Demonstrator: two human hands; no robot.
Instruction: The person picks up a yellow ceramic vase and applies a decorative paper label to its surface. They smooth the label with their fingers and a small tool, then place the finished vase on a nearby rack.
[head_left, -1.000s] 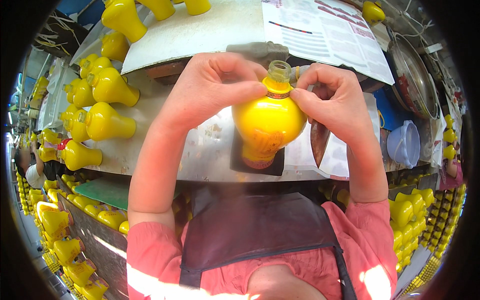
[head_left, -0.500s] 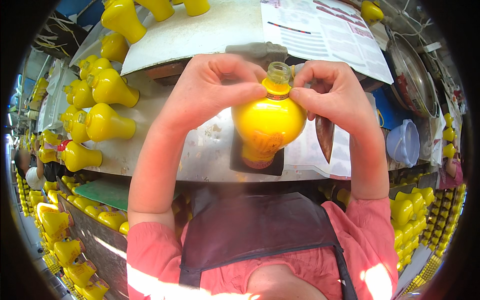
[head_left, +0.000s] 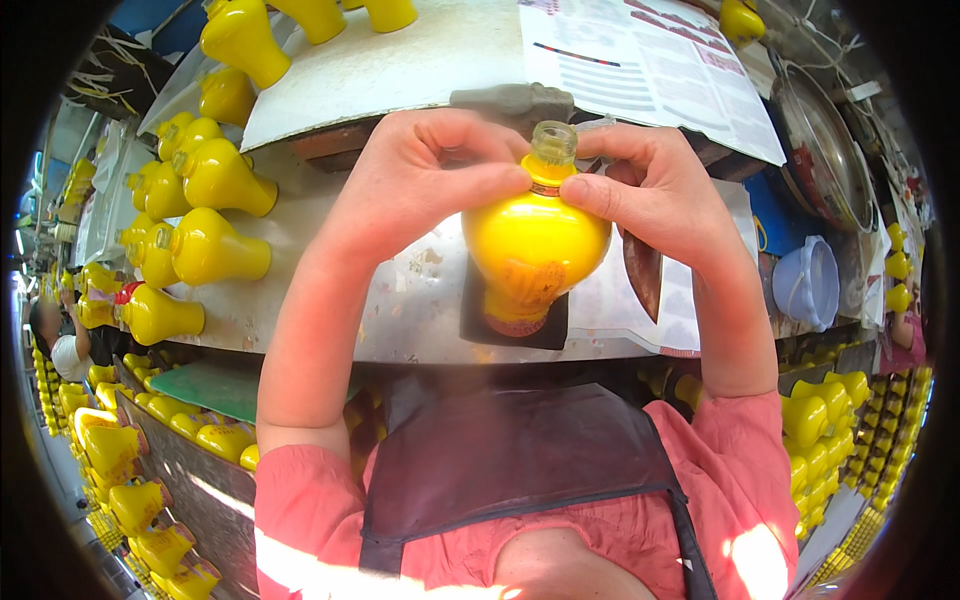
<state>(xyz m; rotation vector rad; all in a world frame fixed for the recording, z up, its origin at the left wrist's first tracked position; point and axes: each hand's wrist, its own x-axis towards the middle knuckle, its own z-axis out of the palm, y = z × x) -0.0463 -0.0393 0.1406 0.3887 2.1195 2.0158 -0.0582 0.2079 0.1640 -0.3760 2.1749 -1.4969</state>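
A glossy yellow bottle [head_left: 540, 245] with a bare glass mouth stands on a dark pad [head_left: 555, 325] at the table's front edge. Round its neck runs a narrow patterned band [head_left: 546, 189]. My left hand [head_left: 430, 180] is closed on the neck's left side, its thumb against the band. On the other side, my right hand [head_left: 650, 190] pinches the neck, thumb pressed on the band's front. A brown, pointed, blade-like piece [head_left: 643, 278] juts from beneath my right hand; whether the palm holds it is hidden. Behind the bottle lies a grey tool head [head_left: 512, 100], partly covered.
Several yellow bottles [head_left: 220, 247] lie or stand at the left of the table. White board and printed sheets [head_left: 650, 80] cover the far side. To the right are a pale blue bucket [head_left: 806, 285] and a round metal pan [head_left: 825, 150]. More bottles fill crates [head_left: 815, 420] below.
My right thumb has slid left along the band toward the front of the neck. The blade-like piece has shifted slightly left with that hand. My left hand has barely moved.
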